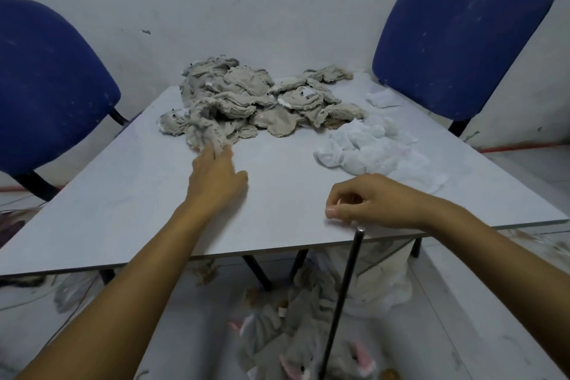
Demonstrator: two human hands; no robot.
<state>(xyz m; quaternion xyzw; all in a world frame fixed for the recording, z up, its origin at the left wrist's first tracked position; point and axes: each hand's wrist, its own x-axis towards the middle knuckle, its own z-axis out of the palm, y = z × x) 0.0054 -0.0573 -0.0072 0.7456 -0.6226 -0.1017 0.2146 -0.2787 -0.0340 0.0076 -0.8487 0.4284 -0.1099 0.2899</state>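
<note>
Thin black rod [342, 296] slants up from the lower edge of view to the near rim of the pale grey table [123, 210]. The right hand [373, 202] pinches the rod's top with curled fingers. The left hand [217, 177], fingers stretched forward and thumb spread, touches the near edge of the heap of flat grey fabric pieces [246, 95] at the table's far middle. Crumpled white cloths [370, 148] lie just right of the heap.

You are touching rough, frayed cloth pieces [246, 95] with your left hand [216, 182], your right hand [370, 200] pinching a smooth black rod [342, 296] over the matt table [123, 210].
</note>
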